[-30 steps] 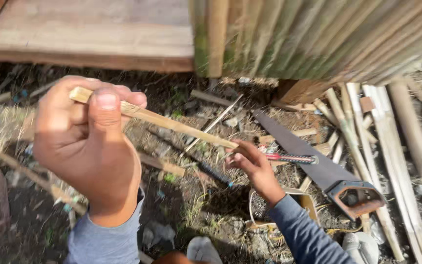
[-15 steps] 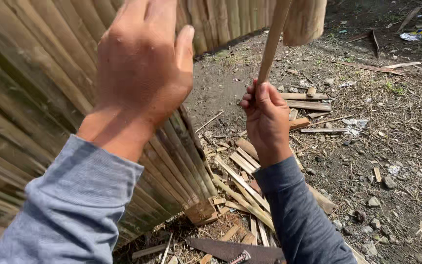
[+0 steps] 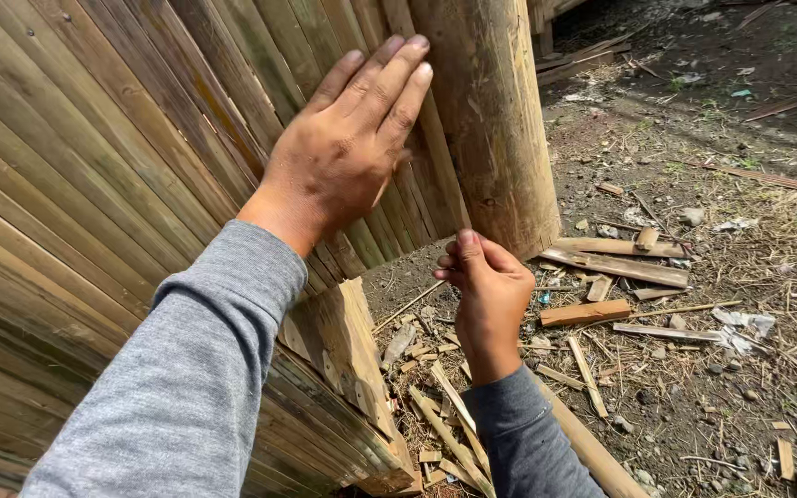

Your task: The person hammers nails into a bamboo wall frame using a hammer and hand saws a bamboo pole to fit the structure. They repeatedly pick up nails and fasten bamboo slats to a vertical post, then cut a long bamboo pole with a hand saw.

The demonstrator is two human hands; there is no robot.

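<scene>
Left hand [image 3: 348, 157]: open, fingers flat against the bamboo-slat wall [image 3: 94, 184], gripping nothing; unchanged from half a second ago. Right hand [image 3: 486, 300]: fingers curled near the wooden post [image 3: 491, 120]; the thin stick held earlier is no longer visible. Wood offcuts [image 3: 592, 314] litter the ground.

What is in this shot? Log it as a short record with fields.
setting: outdoors, dirt ground strewn with wood scraps
left hand: flat, fingers together, pressed on the slat wall
right hand: lower, near the foot of the post, fingers curled; whether it holds anything cannot be told
post: thick, round, upright beside the wall
sleeves: grey, both arms
</scene>
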